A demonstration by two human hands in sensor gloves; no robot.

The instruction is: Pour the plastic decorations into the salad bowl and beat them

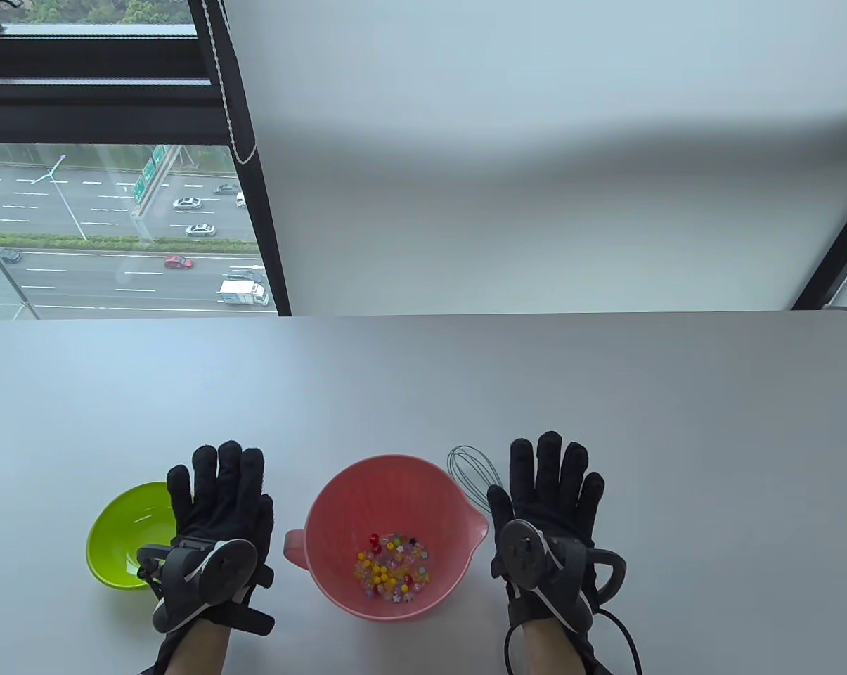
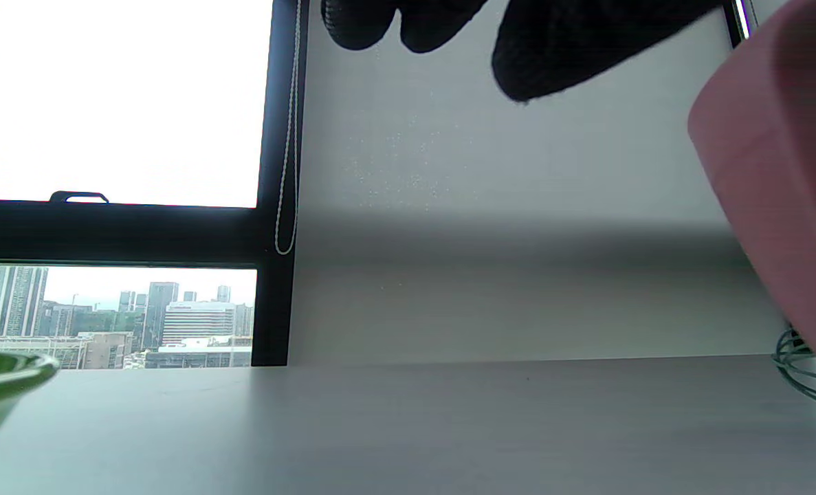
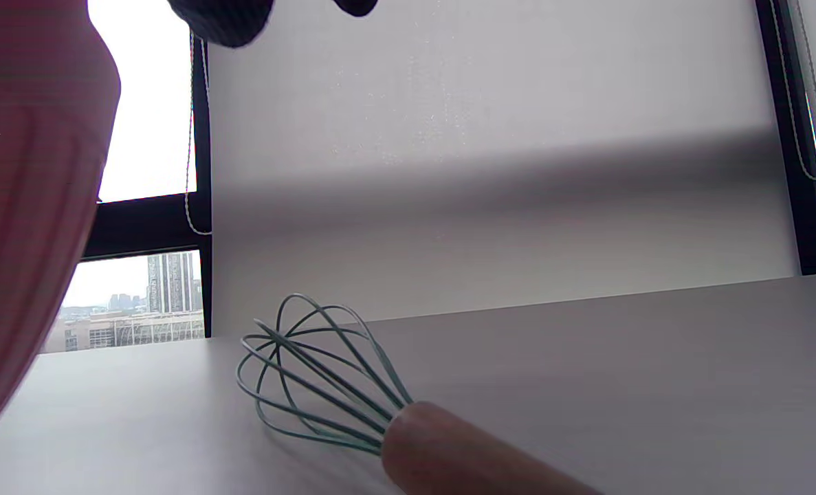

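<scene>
Both hands flat, fingers straight, grasping nothing — left hand (image 1: 216,503) over green bowl (image 1: 124,524), right hand (image 1: 546,503) over whisk (image 1: 471,472); beads (image 1: 393,568) in pink salad bowl (image 1: 325,513).

I am looking down on a pale grey table (image 1: 606,394) with rounded far corners, standing against a plain white wall (image 1: 535,176). A broad soft shadow is lying across the wall's middle. To the left a window (image 1: 100,211) with a black frame (image 1: 254,176) is letting in flat daylight, and a white bead cord (image 1: 226,77) is hanging along the frame. Through the glass I am seeing a wide road (image 1: 79,274) with cars, a white truck and a strip of greenery. From the left wrist view, distant city buildings (image 2: 105,323) are showing under a bright overcast sky. Another dark frame (image 1: 838,260) is slanting at the far right.
</scene>
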